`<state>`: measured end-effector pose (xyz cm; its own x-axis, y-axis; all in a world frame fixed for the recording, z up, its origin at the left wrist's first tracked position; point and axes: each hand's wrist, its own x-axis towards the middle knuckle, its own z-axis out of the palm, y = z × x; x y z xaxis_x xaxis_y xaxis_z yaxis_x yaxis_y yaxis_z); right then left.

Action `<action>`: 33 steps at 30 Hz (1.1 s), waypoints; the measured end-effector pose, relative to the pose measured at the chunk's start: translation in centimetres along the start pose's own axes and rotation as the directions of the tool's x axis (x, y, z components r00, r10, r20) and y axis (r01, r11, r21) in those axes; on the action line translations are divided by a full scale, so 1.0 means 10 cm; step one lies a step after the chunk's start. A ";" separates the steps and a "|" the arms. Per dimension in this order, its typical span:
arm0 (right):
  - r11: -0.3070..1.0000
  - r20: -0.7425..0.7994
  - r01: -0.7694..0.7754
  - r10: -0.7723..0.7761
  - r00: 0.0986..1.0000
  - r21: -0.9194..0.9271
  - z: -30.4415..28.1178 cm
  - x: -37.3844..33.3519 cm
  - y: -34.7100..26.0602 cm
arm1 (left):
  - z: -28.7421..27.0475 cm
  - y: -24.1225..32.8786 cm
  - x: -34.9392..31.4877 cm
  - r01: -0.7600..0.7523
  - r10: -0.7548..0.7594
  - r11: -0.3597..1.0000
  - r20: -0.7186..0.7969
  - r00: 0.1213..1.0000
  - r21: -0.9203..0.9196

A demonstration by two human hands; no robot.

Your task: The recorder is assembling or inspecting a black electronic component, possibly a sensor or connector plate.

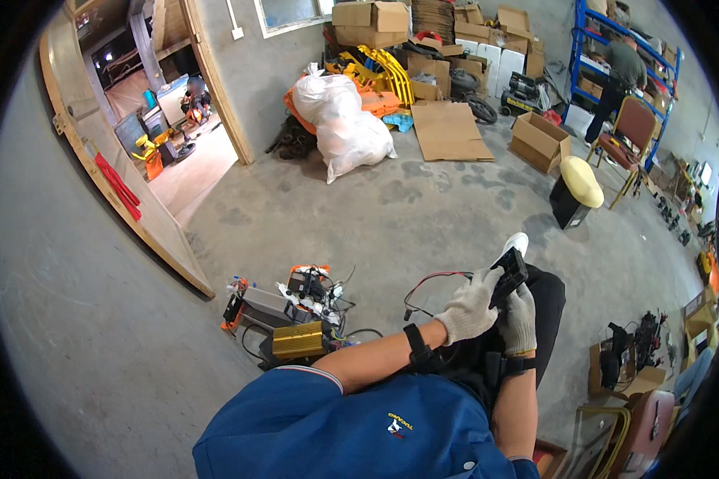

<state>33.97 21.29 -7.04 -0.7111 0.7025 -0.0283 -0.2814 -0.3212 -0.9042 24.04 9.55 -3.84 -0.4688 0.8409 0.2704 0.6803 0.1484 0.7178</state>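
both gloved hands grip a small black electronic module (509, 277) over the lap – left hand (470, 306) curls around its side, right hand (519, 319) cups it underneath, steadying it. red and black wires (431, 281) trail from it toward the electronics pile (295, 319) on the concrete floor (423, 207).

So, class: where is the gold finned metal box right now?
In the head view the gold finned metal box sits on the concrete floor at lower centre-left, to the person's left, among the wired electronic modules, beside the left forearm.
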 end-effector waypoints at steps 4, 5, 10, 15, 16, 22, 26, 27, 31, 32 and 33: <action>0.939 -0.033 0.150 -0.169 0.985 -0.310 -0.12 0.03 0.14 | -0.02 0.05 -0.01 -0.020 0.021 0.999 0.054 0.998 -0.030; 0.872 0.046 0.225 -0.228 0.973 -0.435 -0.07 0.00 0.10 | -0.05 0.01 -0.02 -0.047 0.048 0.999 0.010 0.999 -0.023; 0.873 -0.078 0.095 -0.150 0.986 -0.479 -0.17 0.14 0.31 | -0.11 -0.02 0.02 -0.129 0.128 0.992 -0.067 0.990 -0.008; 0.876 -0.081 0.001 -0.046 0.996 -0.482 0.11 0.01 0.00 | -0.12 -0.09 0.04 -0.037 0.033 0.993 -0.033 0.999 -0.109; 0.893 -0.090 0.010 -0.056 0.994 -0.450 0.09 0.01 0.00 | -0.13 -0.09 0.05 -0.010 0.015 0.984 0.029 0.999 -0.178; 0.851 -0.101 0.082 -0.156 0.983 -0.519 0.07 -0.09 -0.14 | -0.24 0.04 0.08 0.135 -0.116 0.981 0.136 0.984 -0.138; 0.867 -0.173 0.028 -0.130 0.976 -0.498 0.12 -0.07 -0.08 | -0.15 -0.11 0.08 0.066 -0.038 0.952 0.100 0.994 -0.299; 0.865 -0.174 0.050 -0.156 0.972 -0.499 0.07 -0.01 0.02 | -0.15 -0.12 0.08 0.027 0.000 0.951 0.089 0.996 -0.307; 0.847 -0.172 0.027 -0.139 0.975 -0.531 0.12 -0.02 0.03 | -0.17 -0.18 0.08 0.155 -0.086 0.860 0.162 0.983 -0.487; 0.831 -0.164 0.017 -0.129 0.978 -0.557 0.10 -0.02 0.02 | -0.17 -0.14 0.08 0.155 -0.081 0.861 0.170 0.982 -0.485; 0.842 -0.157 0.029 -0.135 0.978 -0.538 0.08 0.01 0.06 | -0.20 -0.08 0.08 0.191 -0.107 0.848 0.193 0.975 -0.494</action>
<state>33.21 20.60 -7.27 -0.5564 0.8305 0.0269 0.0891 0.0918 -0.9918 22.03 9.04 -2.97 -0.4209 0.9049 0.0631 0.2097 0.0294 0.9773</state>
